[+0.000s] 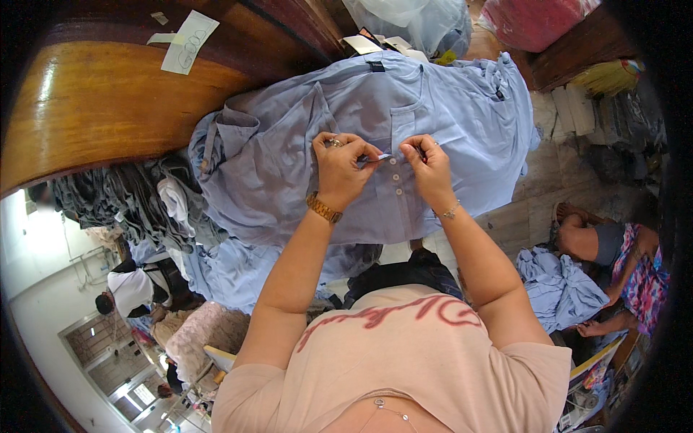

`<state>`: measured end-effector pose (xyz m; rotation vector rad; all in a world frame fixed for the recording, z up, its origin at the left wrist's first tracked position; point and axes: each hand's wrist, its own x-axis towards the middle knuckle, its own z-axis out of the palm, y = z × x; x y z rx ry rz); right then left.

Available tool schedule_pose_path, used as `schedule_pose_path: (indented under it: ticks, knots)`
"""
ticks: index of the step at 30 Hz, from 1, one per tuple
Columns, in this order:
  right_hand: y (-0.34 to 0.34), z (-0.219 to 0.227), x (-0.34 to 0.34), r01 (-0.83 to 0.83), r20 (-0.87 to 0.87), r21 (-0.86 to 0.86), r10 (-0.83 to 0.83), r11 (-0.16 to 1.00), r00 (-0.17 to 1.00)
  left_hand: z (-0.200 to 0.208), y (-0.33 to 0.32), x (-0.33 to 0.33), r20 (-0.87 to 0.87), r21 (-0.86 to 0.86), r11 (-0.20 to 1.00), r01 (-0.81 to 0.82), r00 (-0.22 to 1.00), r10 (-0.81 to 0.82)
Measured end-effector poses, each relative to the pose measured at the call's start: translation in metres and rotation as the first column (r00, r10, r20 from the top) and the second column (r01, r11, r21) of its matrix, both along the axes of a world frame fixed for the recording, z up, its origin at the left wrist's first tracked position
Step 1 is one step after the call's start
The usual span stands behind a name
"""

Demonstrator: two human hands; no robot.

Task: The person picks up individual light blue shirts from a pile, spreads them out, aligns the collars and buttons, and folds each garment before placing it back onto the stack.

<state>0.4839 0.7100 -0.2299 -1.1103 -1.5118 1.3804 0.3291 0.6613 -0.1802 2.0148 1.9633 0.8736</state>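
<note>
A light blue button-front shirt (462,108) lies spread out before me, its collar end away from me. My left hand (345,169) is closed in a pinch just left of the button placket. A small pale-tipped item (385,156) sticks out from its fingertips, too small to name. Across the placket, my right hand (430,169) is also closed, thumb against fingers. What it pinches, if anything, cannot be made out. Several white buttons (396,182) run down the placket between the two hands.
Dark garments (130,206) are heaped at the left below a curved wooden panel (108,108). At the right a person (621,252) sits by a crumpled blue garment (556,289). Clear plastic bags (426,22) and a red bundle (530,22) stand at the far side.
</note>
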Motion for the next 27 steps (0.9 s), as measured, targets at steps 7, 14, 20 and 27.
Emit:
schedule_pose_path:
  ticks: [7,14,20,27]
  knots:
    - [-0.003,0.018,0.002,-0.143,0.132,0.151,0.124,0.978,0.984,-0.002,-0.002,0.001,-0.024,0.101,0.995,0.003,1.000,-0.001]
    - [-0.005,0.011,0.001,-0.149,0.165,0.392,0.090,0.908,0.982,-0.003,-0.006,0.007,-0.095,0.177,0.984,-0.001,0.995,0.018]
    - [-0.002,0.024,0.001,-0.195,0.091,0.013,0.193,0.981,0.977,-0.006,-0.011,0.013,-0.187,0.230,0.973,0.016,0.982,0.029]
    - [0.000,0.027,0.004,-0.113,0.248,0.018,0.106,0.993,0.963,-0.008,-0.009,0.016,-0.162,0.289,0.955,0.069,0.987,-0.023]
